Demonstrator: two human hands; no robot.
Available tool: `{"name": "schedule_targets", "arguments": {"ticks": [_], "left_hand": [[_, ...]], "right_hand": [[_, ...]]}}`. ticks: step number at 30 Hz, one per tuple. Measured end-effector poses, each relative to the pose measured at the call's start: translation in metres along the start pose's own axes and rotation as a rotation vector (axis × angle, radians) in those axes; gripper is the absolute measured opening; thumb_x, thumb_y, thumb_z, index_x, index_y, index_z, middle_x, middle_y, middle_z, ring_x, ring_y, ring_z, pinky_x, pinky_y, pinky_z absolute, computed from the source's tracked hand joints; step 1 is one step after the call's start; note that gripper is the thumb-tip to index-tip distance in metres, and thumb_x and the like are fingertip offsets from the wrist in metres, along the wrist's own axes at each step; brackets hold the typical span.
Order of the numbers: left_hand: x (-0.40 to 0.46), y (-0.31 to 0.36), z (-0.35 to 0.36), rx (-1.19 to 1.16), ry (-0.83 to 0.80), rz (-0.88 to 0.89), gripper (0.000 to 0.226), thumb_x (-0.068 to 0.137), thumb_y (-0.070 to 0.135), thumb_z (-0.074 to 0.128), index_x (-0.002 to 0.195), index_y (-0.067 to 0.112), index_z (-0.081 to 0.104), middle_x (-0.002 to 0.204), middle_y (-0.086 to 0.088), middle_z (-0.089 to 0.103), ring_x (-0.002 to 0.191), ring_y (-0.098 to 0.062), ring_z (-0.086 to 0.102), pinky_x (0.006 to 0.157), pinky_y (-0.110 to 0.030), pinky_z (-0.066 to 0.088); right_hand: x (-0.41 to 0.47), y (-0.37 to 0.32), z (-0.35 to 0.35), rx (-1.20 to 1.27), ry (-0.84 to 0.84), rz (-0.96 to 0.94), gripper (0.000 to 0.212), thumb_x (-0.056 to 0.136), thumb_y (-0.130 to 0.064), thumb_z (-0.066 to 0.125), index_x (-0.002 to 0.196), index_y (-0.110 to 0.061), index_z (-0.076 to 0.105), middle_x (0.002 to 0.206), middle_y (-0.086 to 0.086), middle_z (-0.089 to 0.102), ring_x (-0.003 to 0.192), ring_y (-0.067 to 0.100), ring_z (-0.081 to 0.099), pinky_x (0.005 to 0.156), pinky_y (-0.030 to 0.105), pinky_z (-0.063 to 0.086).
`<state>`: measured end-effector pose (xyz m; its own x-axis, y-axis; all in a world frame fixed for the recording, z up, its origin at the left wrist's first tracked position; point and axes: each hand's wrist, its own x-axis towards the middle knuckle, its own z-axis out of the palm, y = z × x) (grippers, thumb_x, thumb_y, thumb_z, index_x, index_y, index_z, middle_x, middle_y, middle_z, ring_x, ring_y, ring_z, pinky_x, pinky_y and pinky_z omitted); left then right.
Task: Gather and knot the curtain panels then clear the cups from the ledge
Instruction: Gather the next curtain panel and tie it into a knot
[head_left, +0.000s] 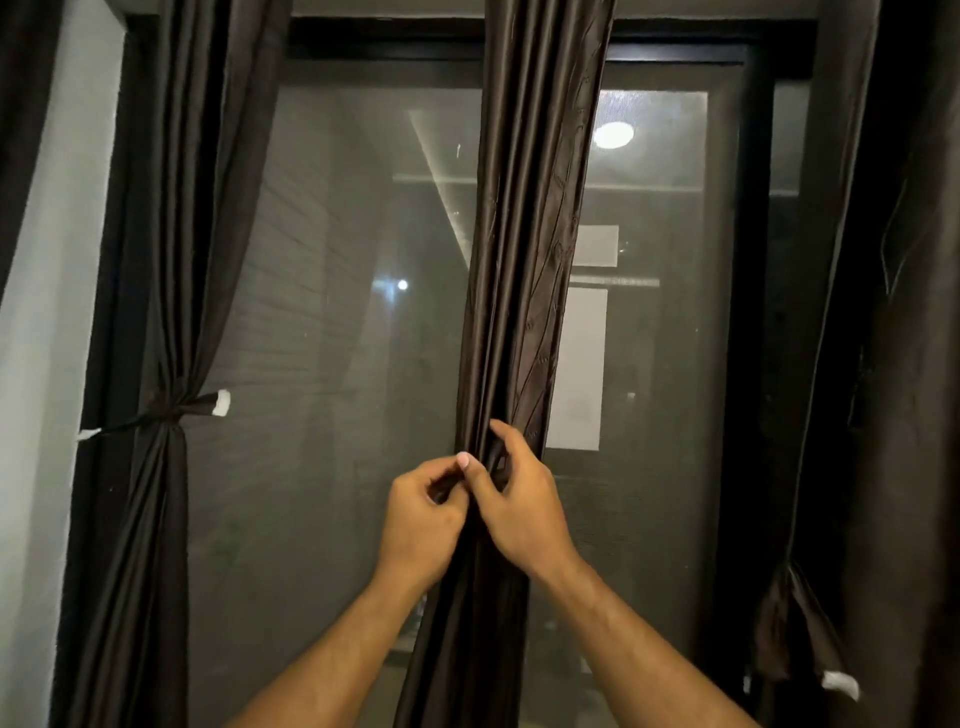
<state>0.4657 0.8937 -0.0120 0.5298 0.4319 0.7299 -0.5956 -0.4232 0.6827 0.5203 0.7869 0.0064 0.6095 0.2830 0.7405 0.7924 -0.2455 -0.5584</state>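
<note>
Both forearms reach to the middle curtain panel (524, 260).
Left hand (423, 525) and right hand (519, 501) pinch its gathered folds, unknotted; left of it, the left panel (171, 260) is tied; no cups visible.

A dark window frame (737, 312) surrounds a grey mesh screen (332, 312). In the glass, a round ceiling light (613, 134) reflects near the top right. A pale wall (47, 312) borders the left edge.

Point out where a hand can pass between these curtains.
The widest gap lies between the tied left curtain and the middle curtain. A narrower one sits right of it, before the right curtain. Both hands crowd the middle folds.
</note>
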Motion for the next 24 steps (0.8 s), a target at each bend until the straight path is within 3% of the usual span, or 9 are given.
{"name": "schedule_targets", "arguments": {"ticks": [4,8,10,11,14,18,20,22,24], "left_hand": [[0.002,-0.006,-0.010,-0.060,0.146,-0.088,0.033,0.092,-0.004,0.064,0.092,0.029,0.057,0.085,0.001,0.068,0.063,0.006,0.064,0.056,-0.011,0.049],[0.007,-0.013,-0.022,0.048,0.197,-0.077,0.028,0.091,-0.007,0.060,0.078,0.018,0.062,0.064,-0.001,0.061,0.044,-0.002,0.048,0.042,-0.017,0.039],[0.009,-0.015,-0.025,0.058,0.186,-0.084,0.027,0.093,-0.004,0.060,0.083,0.018,0.072,0.067,0.003,0.070,0.044,-0.002,0.054,0.044,-0.017,0.044],[0.009,-0.016,-0.026,0.046,0.177,-0.087,0.025,0.094,-0.002,0.061,0.089,0.019,0.075,0.074,0.004,0.074,0.052,-0.001,0.062,0.051,-0.019,0.052],[0.008,-0.019,-0.027,0.041,0.131,-0.107,0.022,0.095,0.004,0.063,0.107,0.016,0.077,0.094,0.004,0.078,0.084,-0.007,0.073,0.078,-0.030,0.061],[0.006,-0.019,-0.027,0.075,0.058,-0.100,0.030,0.093,0.014,0.069,0.122,0.015,0.073,0.116,0.004,0.074,0.109,-0.009,0.068,0.093,-0.024,0.054],[0.005,-0.019,-0.027,0.037,-0.017,-0.091,0.034,0.091,0.017,0.073,0.125,0.018,0.071,0.117,0.007,0.073,0.112,-0.006,0.067,0.097,-0.027,0.054],[0.001,-0.017,-0.025,-0.032,-0.082,-0.066,0.029,0.091,0.015,0.073,0.116,0.028,0.073,0.105,0.013,0.076,0.101,-0.003,0.072,0.089,-0.024,0.057],[0.001,-0.019,-0.021,-0.029,-0.050,-0.052,0.028,0.091,0.010,0.071,0.116,0.023,0.075,0.100,0.011,0.077,0.097,-0.006,0.074,0.087,-0.027,0.059]], "right_hand": [[-0.009,-0.001,0.002,-0.048,0.132,0.031,0.027,0.099,-0.024,0.066,0.124,-0.022,0.058,0.094,-0.008,0.065,0.072,0.004,0.058,0.070,0.022,0.046],[-0.024,-0.004,0.004,-0.158,0.292,-0.057,0.030,0.098,-0.007,0.056,0.123,-0.021,0.047,0.107,-0.005,0.063,0.078,0.015,0.064,0.069,0.038,0.053],[-0.027,-0.007,0.007,-0.251,0.295,-0.080,0.016,0.100,-0.016,0.056,0.116,-0.021,0.056,0.114,-0.007,0.056,0.081,0.016,0.064,0.072,0.041,0.056],[-0.028,-0.012,0.008,-0.290,0.273,-0.048,0.012,0.101,-0.028,0.057,0.110,-0.021,0.062,0.114,-0.008,0.053,0.082,0.015,0.064,0.073,0.040,0.056],[-0.024,-0.024,0.013,-0.370,0.218,0.093,0.036,0.097,-0.054,0.058,0.108,-0.022,0.069,0.114,-0.009,0.052,0.086,0.015,0.067,0.073,0.030,0.050],[-0.023,-0.028,0.022,-0.344,0.198,0.194,0.027,0.104,-0.030,0.056,0.120,-0.014,0.070,0.134,-0.001,0.060,0.124,0.022,0.061,0.094,0.029,0.047],[-0.023,-0.027,0.027,-0.215,0.155,0.158,0.025,0.104,-0.030,0.056,0.114,-0.017,0.075,0.131,0.001,0.068,0.135,0.019,0.054,0.101,0.018,0.039],[-0.021,-0.026,0.031,-0.086,0.136,0.099,0.027,0.104,-0.033,0.055,0.101,-0.020,0.078,0.105,-0.004,0.077,0.120,0.014,0.064,0.099,0.013,0.040],[-0.022,-0.025,0.030,-0.001,0.190,0.088,0.017,0.102,-0.026,0.059,0.102,-0.019,0.074,0.090,-0.011,0.073,0.094,0.001,0.067,0.086,0.019,0.051]]}}
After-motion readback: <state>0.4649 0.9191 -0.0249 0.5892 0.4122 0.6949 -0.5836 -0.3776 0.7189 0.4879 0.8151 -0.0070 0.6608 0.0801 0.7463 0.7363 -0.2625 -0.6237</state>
